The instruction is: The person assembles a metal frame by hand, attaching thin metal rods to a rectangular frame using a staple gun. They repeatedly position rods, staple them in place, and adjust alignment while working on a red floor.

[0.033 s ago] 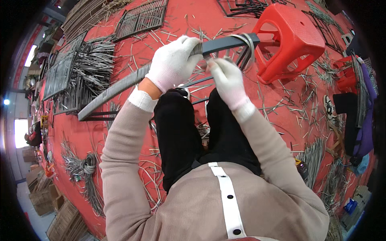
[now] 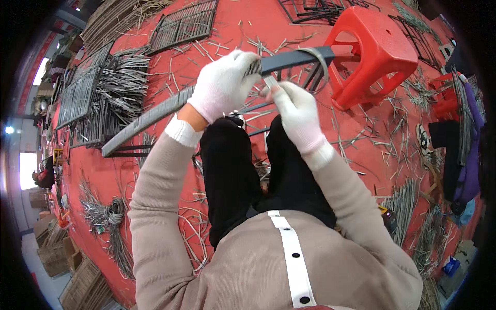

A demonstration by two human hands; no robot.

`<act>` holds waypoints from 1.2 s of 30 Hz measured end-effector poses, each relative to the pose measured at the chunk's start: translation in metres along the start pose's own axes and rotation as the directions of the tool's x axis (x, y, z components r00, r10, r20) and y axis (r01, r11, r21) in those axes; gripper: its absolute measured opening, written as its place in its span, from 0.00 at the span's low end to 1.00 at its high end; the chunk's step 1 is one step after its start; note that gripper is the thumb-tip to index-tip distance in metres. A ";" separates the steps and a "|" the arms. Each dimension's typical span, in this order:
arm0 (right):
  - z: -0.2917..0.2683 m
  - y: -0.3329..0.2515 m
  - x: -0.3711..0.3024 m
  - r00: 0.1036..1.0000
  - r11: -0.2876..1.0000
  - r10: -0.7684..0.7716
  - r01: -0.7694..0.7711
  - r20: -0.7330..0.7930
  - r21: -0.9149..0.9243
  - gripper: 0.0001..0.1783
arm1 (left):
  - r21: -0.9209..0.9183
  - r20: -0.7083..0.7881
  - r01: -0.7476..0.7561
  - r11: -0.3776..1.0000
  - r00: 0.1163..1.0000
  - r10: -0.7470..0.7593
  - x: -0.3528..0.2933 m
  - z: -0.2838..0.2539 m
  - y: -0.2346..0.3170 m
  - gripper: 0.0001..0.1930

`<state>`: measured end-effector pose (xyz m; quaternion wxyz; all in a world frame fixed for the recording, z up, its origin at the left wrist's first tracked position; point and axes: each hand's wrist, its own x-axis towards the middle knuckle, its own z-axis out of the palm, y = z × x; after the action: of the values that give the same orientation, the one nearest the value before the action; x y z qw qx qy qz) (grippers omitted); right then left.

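Note:
My left hand (image 2: 225, 85), in a white glove, is closed over a long bar of a dark metal frame (image 2: 292, 59). To the left of that hand, grey flat strip wraps the bar (image 2: 147, 120); to its right the bar is bare and dark. My gloved right hand (image 2: 299, 111) pinches a grey flat strip (image 2: 270, 81) just below the bar, close to my left fingers. A loop of strip (image 2: 325, 70) passes round the bar near its right end. Lower parts of the frame stand by my legs, partly hidden by my hands.
A red plastic stool (image 2: 392, 49) stands just beyond the bar's right end. Slatted frames and a pile of grey strips (image 2: 121, 85) lie at the left. Strip scraps litter the red floor. A tied bundle (image 2: 114, 213) lies lower left; another person's shoe (image 2: 423, 140) shows at right.
My right hand has shifted slightly down and to the right, and the strip end at its fingertips shows more plainly. My left hand keeps its grip on the bar.

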<state>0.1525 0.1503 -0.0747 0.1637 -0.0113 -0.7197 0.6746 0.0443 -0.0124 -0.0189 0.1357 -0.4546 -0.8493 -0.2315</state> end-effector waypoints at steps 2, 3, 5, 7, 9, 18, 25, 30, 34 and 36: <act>-0.008 -0.026 0.002 0.969 0.966 -0.245 0.247 -0.036 0.074 0.16 | -0.025 -0.036 -0.006 1.000 0.999 0.006 -0.004 -0.001 0.003 0.15; -0.018 -0.037 0.023 0.915 0.913 -0.401 0.403 0.046 -0.058 0.14 | -0.039 -0.009 0.027 0.999 1.000 -0.027 -0.006 -0.001 0.007 0.15; -0.016 -0.048 0.074 0.979 0.977 -0.203 0.203 -0.012 0.068 0.16 | -0.032 -0.185 -0.025 0.999 0.983 0.019 -0.011 0.006 0.019 0.19; -0.016 -0.053 0.126 0.981 0.993 0.116 -0.119 0.153 0.015 0.18 | 0.171 -0.197 -0.067 0.983 0.975 0.101 -0.014 0.016 0.032 0.23; -0.022 -0.055 0.145 0.964 0.955 0.137 -0.066 0.228 -0.291 0.18 | 0.286 -0.182 -0.022 0.958 0.980 0.076 -0.011 0.024 0.036 0.22; 0.014 0.006 0.004 0.942 0.982 -0.181 0.159 -0.283 -0.099 0.12 | -0.110 0.347 0.227 0.968 0.921 -0.177 0.040 -0.001 0.000 0.23; -0.013 0.080 0.065 0.961 0.890 -0.275 0.244 -0.026 -0.386 0.11 | -0.021 0.218 0.080 0.997 0.973 -0.074 0.026 0.003 0.018 0.20; -0.004 0.038 0.032 0.960 0.876 -0.275 0.223 -0.061 -0.428 0.12 | 0.061 0.147 0.010 0.998 0.989 -0.019 0.021 0.010 0.007 0.19; -0.030 -0.017 0.009 0.971 0.968 -0.238 0.235 -0.034 -0.086 0.17 | 0.037 0.013 -0.096 0.995 0.995 0.096 0.014 0.009 0.007 0.19; -0.037 -0.032 0.048 0.887 0.892 -0.451 0.453 -0.104 -0.005 0.16 | 0.041 -0.077 -0.102 0.994 0.991 0.105 0.013 0.011 0.014 0.18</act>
<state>0.1232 0.1949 -0.0319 0.3529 0.1235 -0.6866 0.6235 0.0484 0.0095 -0.0192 0.1896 -0.4860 -0.8226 -0.2261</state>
